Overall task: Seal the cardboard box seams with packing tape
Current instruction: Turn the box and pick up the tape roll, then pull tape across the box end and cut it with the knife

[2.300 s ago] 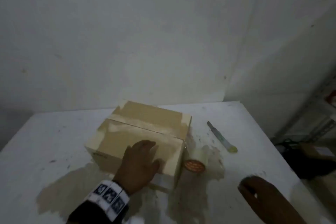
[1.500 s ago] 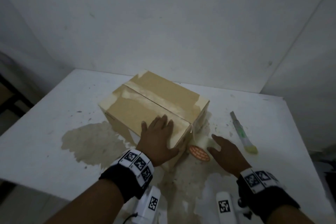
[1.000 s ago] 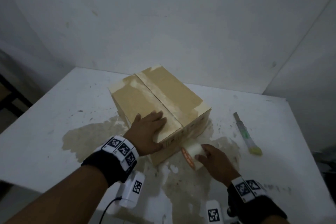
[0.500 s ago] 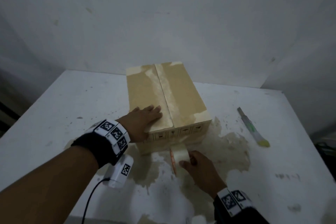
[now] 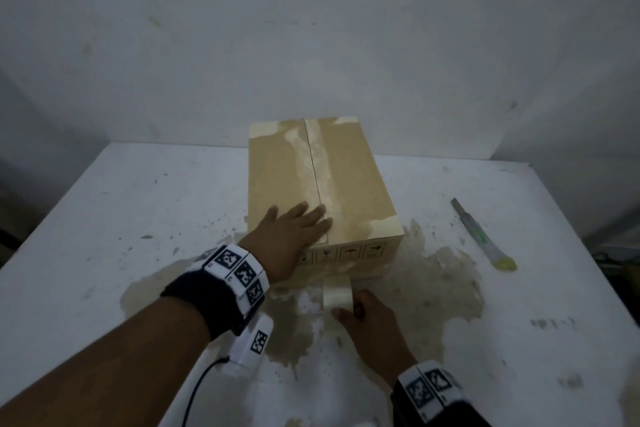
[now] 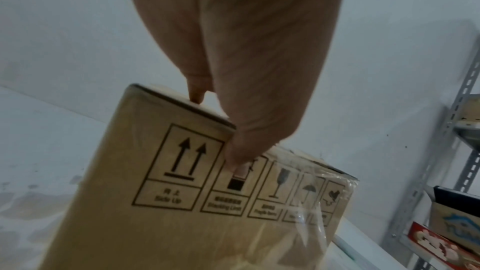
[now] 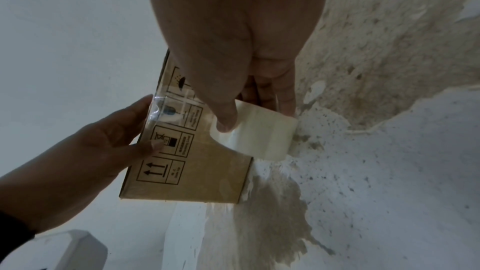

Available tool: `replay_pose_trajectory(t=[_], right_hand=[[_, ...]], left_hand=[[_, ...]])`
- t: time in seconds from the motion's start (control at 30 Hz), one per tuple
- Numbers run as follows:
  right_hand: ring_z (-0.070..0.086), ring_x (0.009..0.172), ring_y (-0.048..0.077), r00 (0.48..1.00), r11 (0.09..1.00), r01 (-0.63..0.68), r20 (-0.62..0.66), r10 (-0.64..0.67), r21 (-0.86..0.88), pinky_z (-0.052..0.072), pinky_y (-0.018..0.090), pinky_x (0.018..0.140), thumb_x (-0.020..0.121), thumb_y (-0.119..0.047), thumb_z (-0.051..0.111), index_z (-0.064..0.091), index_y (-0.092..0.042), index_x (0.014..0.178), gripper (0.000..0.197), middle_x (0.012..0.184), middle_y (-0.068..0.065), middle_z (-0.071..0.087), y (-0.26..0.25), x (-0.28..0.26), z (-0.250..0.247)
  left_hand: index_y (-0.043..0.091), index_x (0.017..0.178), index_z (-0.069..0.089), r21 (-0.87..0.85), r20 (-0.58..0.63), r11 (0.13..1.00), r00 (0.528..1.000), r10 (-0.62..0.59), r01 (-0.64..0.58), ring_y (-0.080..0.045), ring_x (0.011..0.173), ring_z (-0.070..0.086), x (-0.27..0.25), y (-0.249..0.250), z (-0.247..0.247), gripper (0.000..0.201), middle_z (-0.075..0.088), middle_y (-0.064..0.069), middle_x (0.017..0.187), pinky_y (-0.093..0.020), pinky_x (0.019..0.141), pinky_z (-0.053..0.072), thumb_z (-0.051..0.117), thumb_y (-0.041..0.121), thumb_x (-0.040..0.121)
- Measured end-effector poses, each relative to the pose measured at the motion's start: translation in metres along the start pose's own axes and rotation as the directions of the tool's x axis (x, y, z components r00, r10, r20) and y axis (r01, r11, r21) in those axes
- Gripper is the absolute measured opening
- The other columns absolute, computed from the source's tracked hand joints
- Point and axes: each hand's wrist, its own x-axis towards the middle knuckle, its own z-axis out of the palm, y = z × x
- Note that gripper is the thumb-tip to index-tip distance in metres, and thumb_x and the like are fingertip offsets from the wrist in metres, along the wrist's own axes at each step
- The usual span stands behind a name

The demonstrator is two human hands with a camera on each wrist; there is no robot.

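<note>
Both hands shifted: box (image 5: 322,184) now squared, tape roll (image 5: 337,295) gripped upright.

Tan cardboard box (image 5: 349,191) with paler torn strips along its top seam and black handling symbols on its near face. Cream tape roll (image 5: 337,295). White table (image 5: 104,218) with brownish worn patches and dark specks. Grey-and-yellow-green knife (image 5: 485,236) near the table's right edge.
</note>
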Motion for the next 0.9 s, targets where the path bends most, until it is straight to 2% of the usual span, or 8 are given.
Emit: replay_pose_trajectory(t=[0.3,0.33,0.4,0.53,0.63,0.73,0.8,0.9], right_hand=[[0.058,0.066,-0.004,0.995,0.999,0.034,0.093,-0.031,-0.03,0.044,0.004,0.056,0.088,-0.029,0.061,0.052,-0.036,0.082,0.013,0.076,-0.013,0.061,0.0,0.001,-0.012],[0.061,0.075,0.0,0.994,0.999,0.034,0.109,-0.03,-0.036,0.047,0.007,0.061,0.088,-0.031,0.061,0.058,-0.031,0.088,0.003,0.082,-0.009,0.065,0.001,0.0,-0.018],[0.064,0.086,0.014,0.994,0.993,0.061,0.091,-0.052,-0.099,0.048,0.015,0.073,0.09,-0.029,0.058,0.064,-0.014,0.096,0.017,0.089,0.001,0.068,0.009,0.006,-0.034],[0.061,0.077,0.02,0.99,0.946,0.116,-0.046,-0.136,-0.301,0.045,0.02,0.066,0.094,-0.019,0.05,0.066,-0.004,0.087,0.024,0.083,0.008,0.067,0.032,0.032,-0.093],[0.061,0.077,0.03,0.981,0.91,0.067,-0.141,-0.135,-0.408,0.041,0.03,0.068,0.093,-0.014,0.048,0.066,0.005,0.082,0.028,0.082,0.02,0.067,0.056,0.065,-0.143],[0.062,0.101,0.034,0.981,0.878,-0.008,-0.176,-0.087,-0.479,0.045,0.032,0.084,0.092,-0.011,0.052,0.068,0.006,0.101,0.024,0.108,0.024,0.068,0.086,0.099,-0.185],[0.053,0.119,0.034,0.981,0.871,-0.129,-0.19,0.042,-0.473,0.04,0.033,0.1,0.091,-0.014,0.055,0.058,0.002,0.121,0.034,0.132,0.022,0.056,0.102,0.117,-0.203],[0.043,0.128,0.034,0.96,0.843,-0.269,-0.199,0.196,-0.466,0.037,0.034,0.104,0.091,-0.015,0.053,0.039,0.0,0.137,0.05,0.144,0.022,0.039,0.118,0.135,-0.217]], left_hand=[[0.026,0.143,0.021,-0.117,-0.115,0.984,0.982,-0.149,0.136,-0.018,0.145,-0.001,0.003,0.022,0.012,0.07,0.007,0.005,0.159,-0.062,0.112,0.002,0.051,0.01,0.083],[0.026,0.142,0.025,-0.129,-0.114,0.98,0.98,-0.164,0.149,-0.018,0.145,0.002,0.005,0.025,0.011,0.067,0.011,0.004,0.158,-0.063,0.112,0.004,0.052,0.013,0.082],[0.023,0.136,0.035,-0.167,-0.115,0.971,0.974,-0.194,0.174,-0.02,0.144,0.01,0.009,0.03,0.006,0.058,0.02,0.002,0.155,-0.065,0.11,0.008,0.05,0.021,0.08],[0.02,0.116,0.052,-0.263,-0.2,0.933,0.932,-0.302,0.246,-0.028,0.121,0.045,0.021,0.038,0.0,0.051,0.051,-0.002,0.129,-0.058,0.099,0.027,0.035,0.041,0.073],[0.026,0.119,0.053,-0.246,-0.288,0.921,0.885,-0.366,0.302,-0.031,0.109,0.051,0.029,0.042,0.01,0.052,0.056,-0.003,0.12,-0.059,0.094,0.032,0.031,0.049,0.078],[0.025,0.115,0.06,-0.244,-0.362,0.914,0.844,-0.395,0.323,-0.034,0.105,0.053,0.035,0.047,0.021,0.055,0.058,-0.007,0.116,-0.059,0.092,0.032,0.03,0.05,0.076],[0.022,0.113,0.062,-0.255,-0.386,0.912,0.831,-0.4,0.32,-0.035,0.108,0.053,0.036,0.048,0.024,0.055,0.058,-0.011,0.117,-0.06,0.091,0.03,0.032,0.048,0.076],[0.021,0.116,0.061,-0.301,-0.38,0.893,0.817,-0.434,0.335,-0.032,0.12,0.047,0.038,0.049,0.025,0.057,0.052,-0.013,0.129,-0.062,0.096,0.024,0.031,0.049,0.076]])
